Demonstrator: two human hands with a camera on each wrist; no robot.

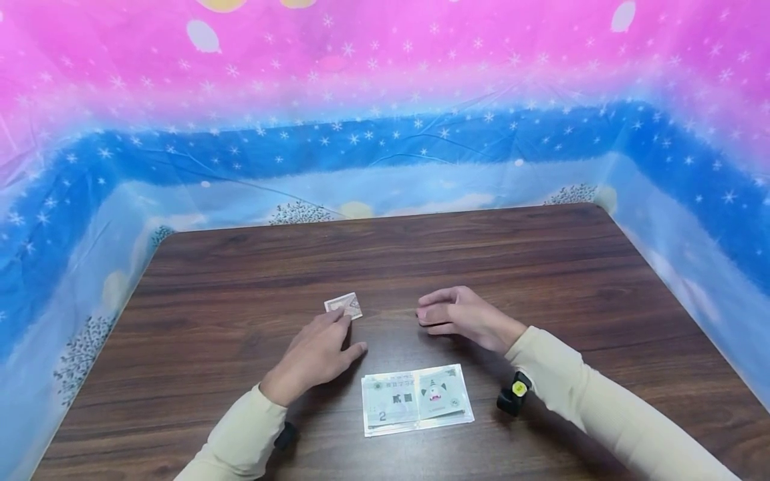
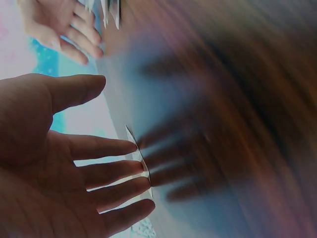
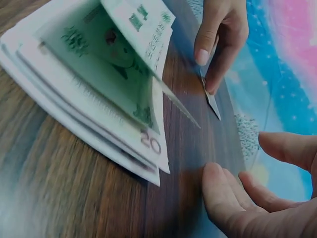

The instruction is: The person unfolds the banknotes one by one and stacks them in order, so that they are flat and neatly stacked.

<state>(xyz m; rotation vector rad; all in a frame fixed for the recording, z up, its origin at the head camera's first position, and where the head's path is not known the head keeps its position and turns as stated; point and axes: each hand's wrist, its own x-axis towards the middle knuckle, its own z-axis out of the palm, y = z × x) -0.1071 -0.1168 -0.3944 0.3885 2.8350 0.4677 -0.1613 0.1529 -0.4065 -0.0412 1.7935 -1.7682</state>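
Near the middle of the table, my left hand (image 1: 315,351) reaches with extended fingers to a small pale brownish paper note (image 1: 344,305), fingertips right at it. The left wrist view shows the fingers of that hand straight and spread over the thin edge of the note (image 2: 143,161). My right hand (image 1: 463,318) hovers to the right with its fingers loosely bent and nothing between them. Closer to me lies a stack of banknotes (image 1: 391,404), a green note with a 2 on top. In the right wrist view the top green note (image 3: 143,37) stands partly folded up over a note marked 20.
The dark wood-grain table (image 1: 252,280) has rounded far corners. A pink and blue snowflake-patterned cloth (image 1: 385,140) hangs around its back and sides. Both wrists wear dark straps; the right one carries a black device with a yellow spot (image 1: 519,387).
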